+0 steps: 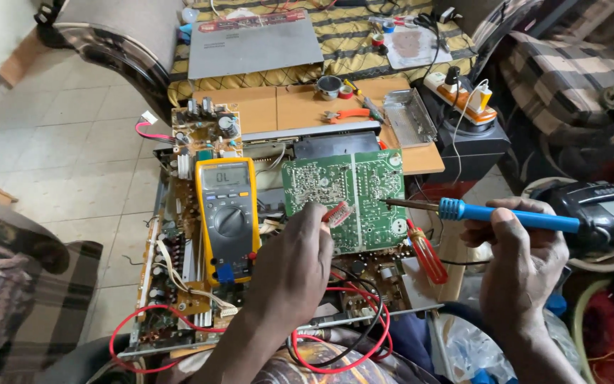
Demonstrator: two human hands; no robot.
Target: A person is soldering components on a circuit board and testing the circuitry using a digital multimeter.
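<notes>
My left hand (294, 263) pinches a small red tool (338, 212) against the solder side of a green circuit board (349, 186) that is propped upright over an opened device chassis. My right hand (516, 256) grips a blue-handled soldering iron (506, 215), its metal tip touching the green board's right half. A yellow multimeter (227, 213) lies on the chassis just left of my left hand, with red and black leads (353, 348) looping below.
A brown power board (204, 128) with capacitors sits at the chassis' far left. Behind are a wooden table with orange pliers (349, 114), a solder tin (329, 86) and a metal bracket (410, 117). A power strip (460, 96) stands right; a red-handled screwdriver (426, 256) leans nearby.
</notes>
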